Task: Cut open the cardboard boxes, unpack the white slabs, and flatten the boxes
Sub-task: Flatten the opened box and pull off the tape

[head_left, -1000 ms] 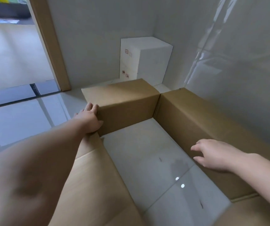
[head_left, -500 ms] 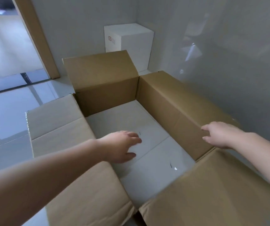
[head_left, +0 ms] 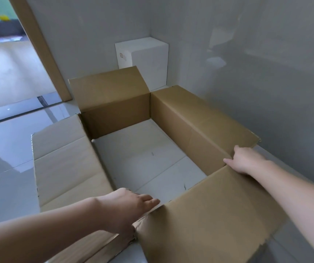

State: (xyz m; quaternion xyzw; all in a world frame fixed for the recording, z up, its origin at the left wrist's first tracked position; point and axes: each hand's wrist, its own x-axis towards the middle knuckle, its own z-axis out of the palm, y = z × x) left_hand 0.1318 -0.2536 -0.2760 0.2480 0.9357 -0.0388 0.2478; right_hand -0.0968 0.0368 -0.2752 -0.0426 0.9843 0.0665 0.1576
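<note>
A large brown cardboard box (head_left: pixel 200 126) stands open on the pale floor, its four flaps spread outward and nothing inside but the light bottom. My left hand (head_left: pixel 131 205) reaches with straight fingers into the near left corner, touching the edge of the near flap (head_left: pixel 209 221). At the near right corner my right hand (head_left: pixel 245 160) lies on the fold where the right wall meets the near flap, thumb pointing left. Stacked white slabs (head_left: pixel 144 57) stand in the room's corner behind the box.
Grey walls close in on the right and behind the box. A brown door frame (head_left: pixel 42 54) rises at the back left, with an opening to another room beyond it. Glossy floor tiles (head_left: pixel 10 149) lie to the left of the box.
My left hand left the far left corner and came back to the near left corner. The far flap swung up. My right hand shifted along the right wall to the near right corner.
</note>
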